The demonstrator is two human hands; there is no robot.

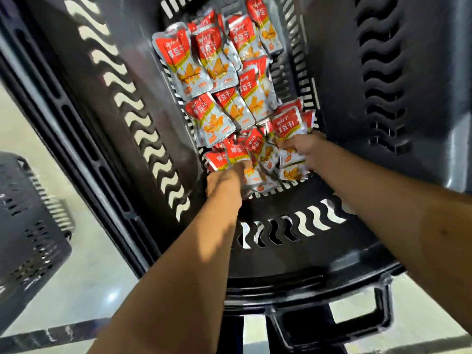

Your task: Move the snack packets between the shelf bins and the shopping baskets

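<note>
Both hands are in the basket (281,241): left hand (224,181) and right hand (305,147) each clutch packets (219,60) at the near end; the rest lie just beyond them.

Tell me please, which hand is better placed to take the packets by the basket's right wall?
Right: the right hand touches those packets; the left hand is leftward across the pile.

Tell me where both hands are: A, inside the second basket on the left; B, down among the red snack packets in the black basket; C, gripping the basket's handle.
B: the left hand and right hand both reach down into the basket, into the pile of snack packets.
</note>
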